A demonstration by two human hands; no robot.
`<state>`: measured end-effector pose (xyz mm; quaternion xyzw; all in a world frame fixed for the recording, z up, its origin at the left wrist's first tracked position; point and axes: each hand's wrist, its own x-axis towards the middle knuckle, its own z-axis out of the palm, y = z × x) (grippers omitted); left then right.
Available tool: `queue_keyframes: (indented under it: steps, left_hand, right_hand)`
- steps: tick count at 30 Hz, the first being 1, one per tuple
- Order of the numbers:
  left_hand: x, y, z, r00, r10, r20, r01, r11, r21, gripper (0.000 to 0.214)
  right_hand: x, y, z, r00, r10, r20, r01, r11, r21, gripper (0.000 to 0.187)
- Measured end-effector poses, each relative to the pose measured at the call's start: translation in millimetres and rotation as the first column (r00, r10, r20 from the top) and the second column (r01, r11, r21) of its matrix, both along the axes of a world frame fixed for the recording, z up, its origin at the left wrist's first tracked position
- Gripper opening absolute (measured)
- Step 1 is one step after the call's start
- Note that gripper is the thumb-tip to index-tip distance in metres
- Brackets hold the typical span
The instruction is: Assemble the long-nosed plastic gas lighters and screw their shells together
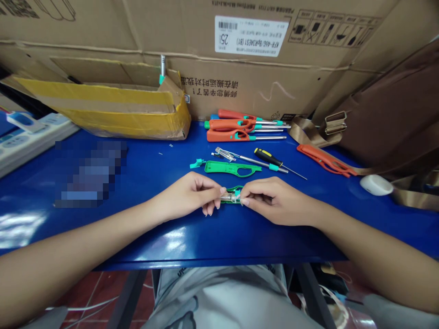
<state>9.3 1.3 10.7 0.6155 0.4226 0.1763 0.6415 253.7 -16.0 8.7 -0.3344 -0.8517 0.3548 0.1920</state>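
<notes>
My left hand and my right hand meet at the middle of the blue table. Both pinch a small green lighter shell with clear inner parts, the fingers closed round its two ends. Most of the piece is hidden by my fingers. Just beyond lies a green lighter half with a small teal cap at its left end. A black and yellow screwdriver and a clear metal-tube insert rest behind that.
Several orange long lighters lie at the back beside cardboard boxes. An orange shell lies right, near a brown bag strap and a white round object. An open taped carton and a power strip sit left.
</notes>
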Motion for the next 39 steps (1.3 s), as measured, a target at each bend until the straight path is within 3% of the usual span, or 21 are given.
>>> queue_keyframes:
  steps: [11, 21, 33, 39]
  left_hand:
    - [2.1, 0.0, -1.8, 1.0, 0.003, -0.015, -0.003, 1.0, 0.018, 0.027]
    - [1.6, -1.9, 0.1, 0.999, -0.04, 0.004, 0.04, 0.998, 0.053, 0.026]
    - [-0.1, 0.7, -5.1, 0.998, 0.035, 0.06, -0.04, 0.996, 0.078, 0.02]
    - [3.2, -2.8, -4.0, 0.992, 0.111, 0.057, -0.115, 0.992, 0.056, 0.021]
  right_hand:
    - [-0.9, 0.5, -2.1, 1.0, 0.001, -0.005, 0.0, 0.999, 0.035, 0.015]
    - [-0.9, 1.6, -1.8, 0.999, -0.042, 0.003, 0.042, 0.999, -0.025, 0.021]
    - [-1.2, 0.7, -5.2, 0.987, -0.114, -0.114, 0.124, 0.988, 0.089, 0.019]
    - [-3.4, 1.2, -12.8, 0.975, -0.17, -0.146, 0.182, 0.98, 0.074, 0.018]
